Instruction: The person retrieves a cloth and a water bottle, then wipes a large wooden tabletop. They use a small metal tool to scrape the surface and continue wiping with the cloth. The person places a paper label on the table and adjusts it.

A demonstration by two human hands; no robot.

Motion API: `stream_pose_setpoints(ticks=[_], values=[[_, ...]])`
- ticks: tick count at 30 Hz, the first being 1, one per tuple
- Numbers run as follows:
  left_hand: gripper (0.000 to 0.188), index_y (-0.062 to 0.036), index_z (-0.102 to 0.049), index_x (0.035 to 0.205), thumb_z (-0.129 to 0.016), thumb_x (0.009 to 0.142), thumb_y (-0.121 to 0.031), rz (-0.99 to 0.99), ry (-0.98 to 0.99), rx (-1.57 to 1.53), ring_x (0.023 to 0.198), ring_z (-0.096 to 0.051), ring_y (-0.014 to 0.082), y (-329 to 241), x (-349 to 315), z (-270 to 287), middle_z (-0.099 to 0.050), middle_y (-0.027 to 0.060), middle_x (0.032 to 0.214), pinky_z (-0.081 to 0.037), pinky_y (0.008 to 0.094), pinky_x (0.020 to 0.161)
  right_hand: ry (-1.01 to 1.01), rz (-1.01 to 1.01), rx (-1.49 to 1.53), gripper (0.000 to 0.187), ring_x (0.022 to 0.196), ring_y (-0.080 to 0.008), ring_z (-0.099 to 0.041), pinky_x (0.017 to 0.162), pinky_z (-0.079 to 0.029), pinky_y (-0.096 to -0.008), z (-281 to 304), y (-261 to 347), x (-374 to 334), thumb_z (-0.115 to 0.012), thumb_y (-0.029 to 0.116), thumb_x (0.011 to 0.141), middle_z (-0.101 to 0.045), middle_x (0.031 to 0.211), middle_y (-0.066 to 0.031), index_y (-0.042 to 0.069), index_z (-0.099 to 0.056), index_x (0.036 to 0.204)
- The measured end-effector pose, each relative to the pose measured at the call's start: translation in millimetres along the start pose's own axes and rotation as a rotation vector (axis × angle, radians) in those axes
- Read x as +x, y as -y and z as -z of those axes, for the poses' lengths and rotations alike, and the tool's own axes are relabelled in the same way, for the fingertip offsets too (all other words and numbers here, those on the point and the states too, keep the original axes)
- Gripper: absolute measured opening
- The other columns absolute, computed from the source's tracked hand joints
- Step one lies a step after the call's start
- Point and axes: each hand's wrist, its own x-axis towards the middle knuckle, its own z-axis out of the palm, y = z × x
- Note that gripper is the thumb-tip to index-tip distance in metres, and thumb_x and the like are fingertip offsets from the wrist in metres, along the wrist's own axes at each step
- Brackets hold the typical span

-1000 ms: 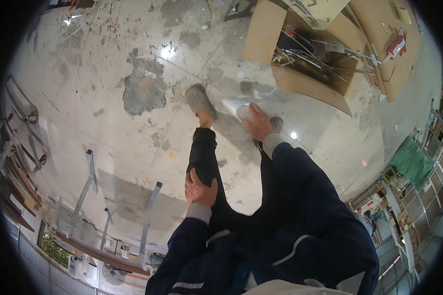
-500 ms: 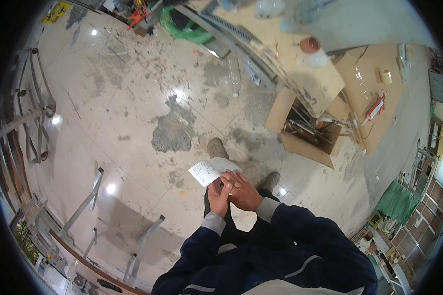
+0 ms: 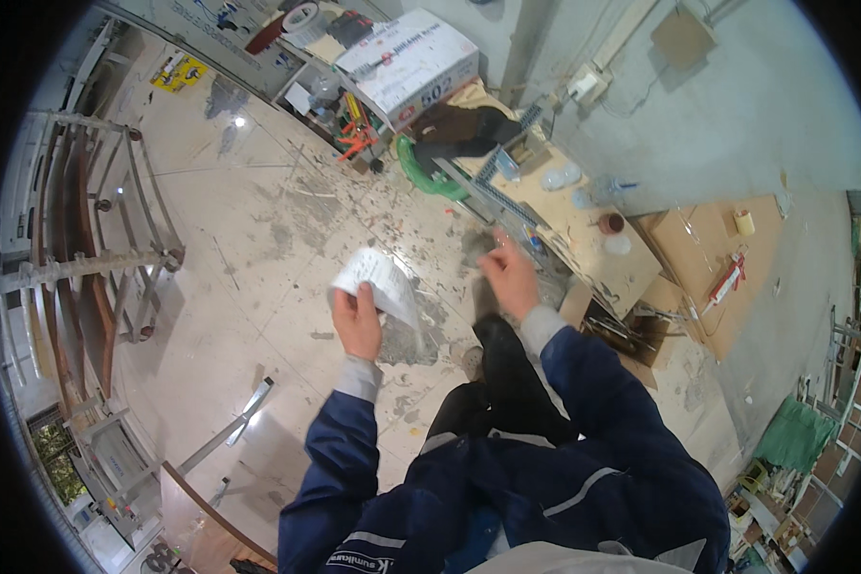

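Observation:
A white sheet of paper [image 3: 378, 279] with handwriting on it curls upward over the floor, a little left of the middle. My left hand [image 3: 359, 320] pinches its lower left edge between thumb and fingers, and the rest of the sheet flops to the right. Apart from the paper, my right hand [image 3: 515, 282] is raised beside the front edge of the wooden workbench [image 3: 631, 258]. Its fingers are bent and somewhat apart, slightly blurred, and I make out nothing in them.
A cardboard box [image 3: 631, 340] of long tools stands beside the bench, near flat cardboard [image 3: 727, 258] bearing a sealant tube [image 3: 727, 280]. A white carton [image 3: 411, 62] sits at the back. Metal racks [image 3: 115, 230] line the left, and a steel leg [image 3: 249, 411] juts over the floor.
My hands have come apart: the left moved up and left with the paper, the right up and right toward the bench. The view has shifted, showing the carton and wall.

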Motion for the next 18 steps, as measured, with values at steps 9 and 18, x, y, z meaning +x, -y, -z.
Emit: stream_pose_setpoints(ticks=[9, 18], values=[[0.043, 0.0014, -0.043, 0.138, -0.058, 0.098, -0.008, -0.328, 0.255, -0.153, 0.107, -0.061, 0.015, -206, 203, -88, -0.063, 0.0121, 0.124, -0.052, 0.0296, 0.086, -0.088, -0.274, -0.529, 0.047, 0.099, -0.0415, -0.064, 0.085, -0.049, -0.0515, 15, -31, 202, -0.061, 0.034, 0.092, -0.07, 0.104, -0.0207, 0.008, -0.053, 0.131], [0.022, 0.0033, -0.065, 0.106, -0.068, 0.091, -0.013, 0.019, 0.187, -0.083, 0.084, -0.067, 0.0124, -121, 458, -177, -0.072, 0.009, 0.099, -0.05, 0.0272, 0.074, -0.066, -0.188, -0.617, 0.026, 0.081, -0.0418, -0.064, 0.071, -0.049, -0.0524, 53, 21, 208, -0.057, 0.03, 0.096, -0.067, 0.087, -0.019, 0.006, -0.062, 0.089]])
